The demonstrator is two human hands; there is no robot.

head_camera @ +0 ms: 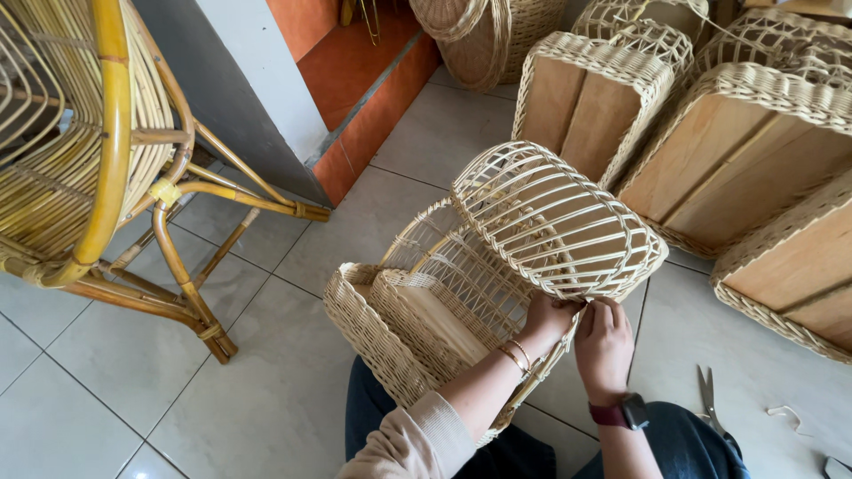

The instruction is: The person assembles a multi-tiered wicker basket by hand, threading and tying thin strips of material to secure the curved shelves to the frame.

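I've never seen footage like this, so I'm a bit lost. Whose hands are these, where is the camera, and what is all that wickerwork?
There is no machine here. The one picture comes from a camera worn on a person's head, looking down. The left hand and right hand both pinch the rim of a pale open-weave basket resting against the person's lap. On the tiled floor stand more baskets with wooden bottoms, turned over or on their sides. A rattan chair stands to the left, and scissors lie on the right.
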